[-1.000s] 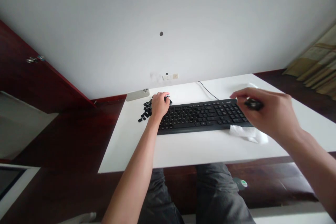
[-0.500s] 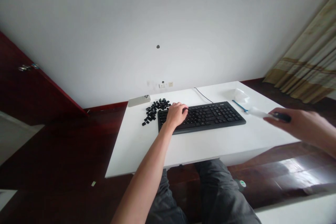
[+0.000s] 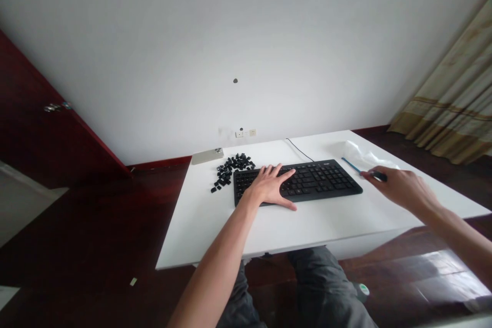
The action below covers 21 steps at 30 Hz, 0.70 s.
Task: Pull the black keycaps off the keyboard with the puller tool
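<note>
Black kbd [image 3: 321,179]: flat on white desk [image 3: 326,220], approx. mid-desk, set slightly aslant; part of L half hidden under hand.
Kbd handling: prob. light for its length, stiff plastic, a bit slick, apt to slide if pushed; small exposed key parts likely the fragile bit.
Kbd hold: best by plain front rim or short ends, w/ palm pressure spread flat; keys poor to grip.
Left hand [image 3: 270,187]: over L-centre of kbd, palm down; fingers fanned wide, thumb stuck out past front edge onto or just above desk; apparently resting on keys, pressure can't tell; nothing seen in grasp.
Right hand [image 3: 403,189]: off R end of kbd, apart from it; fingers curled, pinching small dark object [image 3: 380,176], mostly hidden.
Blue stick [image 3: 350,165]: thin, slanting betw. kbd and R fingertips; in contact w/ fingertips or just beside, can't tell. Prob. light, easiest taken mid-length.
Loose keycaps [image 3: 234,164]: scattered pile by kbd's far L corner; likely hard, v. light, easily scattered.
White crumpled stuff [image 3: 363,155]: beyond R hand; tissue or thin plastic, can't tell; prob. soft.
Cable [image 3: 300,149]: running from kbd's back edge twd wall.
Phone [image 3: 206,156]: lying at far L corner of desk, past keycaps.
</note>
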Each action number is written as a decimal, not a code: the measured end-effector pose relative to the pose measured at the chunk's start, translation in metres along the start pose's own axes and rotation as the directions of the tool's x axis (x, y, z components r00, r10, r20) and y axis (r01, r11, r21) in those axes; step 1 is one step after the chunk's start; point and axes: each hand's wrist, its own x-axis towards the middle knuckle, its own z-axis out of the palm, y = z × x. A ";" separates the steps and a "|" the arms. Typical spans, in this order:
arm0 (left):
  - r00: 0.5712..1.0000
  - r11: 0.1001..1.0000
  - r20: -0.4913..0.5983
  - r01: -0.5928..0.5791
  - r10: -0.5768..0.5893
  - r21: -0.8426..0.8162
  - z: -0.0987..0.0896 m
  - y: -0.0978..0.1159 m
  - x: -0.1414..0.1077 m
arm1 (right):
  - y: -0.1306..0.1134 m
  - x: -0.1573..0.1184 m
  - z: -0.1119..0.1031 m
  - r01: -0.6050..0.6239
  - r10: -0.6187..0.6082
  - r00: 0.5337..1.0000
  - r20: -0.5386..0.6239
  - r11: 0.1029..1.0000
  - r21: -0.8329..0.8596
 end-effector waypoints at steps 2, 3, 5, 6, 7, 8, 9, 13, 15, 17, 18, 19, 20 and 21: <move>1.000 1.000 -0.015 0.010 -0.010 0.016 -0.003 0.003 0.001 | -0.015 -0.012 0.009 0.034 -0.036 0.998 0.057 0.999 0.030; 1.000 1.000 -0.018 0.016 -0.015 0.024 -0.004 0.006 0.002 | -0.020 -0.016 0.014 0.041 -0.044 0.996 0.077 0.998 0.044; 0.999 0.999 -0.012 0.031 -0.030 0.034 -0.005 0.013 0.002 | -0.024 -0.019 0.020 0.053 -0.059 0.993 0.099 0.996 0.068; 0.999 0.999 -0.006 0.041 -0.040 0.035 -0.005 0.017 0.001 | -0.024 -0.019 0.022 0.054 -0.061 0.993 0.102 0.996 0.074; 0.999 0.998 -0.007 0.051 -0.051 0.035 -0.004 0.021 -0.001 | -0.023 -0.019 0.024 0.054 -0.063 0.992 0.108 0.995 0.080; 0.998 0.998 -0.013 0.060 -0.060 0.037 -0.003 0.025 -0.003 | -0.021 -0.018 0.025 0.057 -0.067 0.991 0.112 0.994 0.093; 0.998 0.997 -0.024 0.067 -0.066 0.039 -0.002 0.028 -0.007 | -0.018 -0.016 0.026 0.063 -0.076 0.990 0.115 0.992 0.112; 0.993 0.993 -0.043 0.115 -0.114 0.027 0.000 0.032 -0.033 | -0.017 -0.015 0.033 0.096 -0.119 0.989 0.093 0.971 0.217; 0.990 0.990 -0.050 0.137 -0.135 0.025 -0.002 0.027 -0.048 | -0.024 -0.016 0.039 0.119 -0.142 0.987 0.078 0.962 0.245; 0.987 0.988 -0.065 0.151 -0.149 0.031 -0.006 0.018 -0.062 | -0.034 -0.016 0.045 0.118 -0.150 0.982 0.113 0.961 0.248; 0.986 0.987 -0.069 0.154 -0.151 0.039 -0.008 0.013 -0.067 | -0.040 -0.017 0.048 0.095 -0.133 0.980 0.150 0.967 0.238; 0.985 0.986 -0.077 0.159 -0.156 0.047 -0.009 0.007 -0.073 | -0.045 -0.017 0.051 0.077 -0.121 0.975 0.185 0.970 0.229; 0.983 0.985 -0.085 0.166 -0.161 0.056 -0.011 0.002 -0.077 | -0.050 -0.017 0.054 0.068 -0.116 0.971 0.207 0.972 0.226; 0.982 0.982 -0.086 0.176 -0.171 0.062 -0.013 -0.002 -0.081 | -0.055 -0.017 0.056 0.071 -0.124 0.967 0.221 0.970 0.233</move>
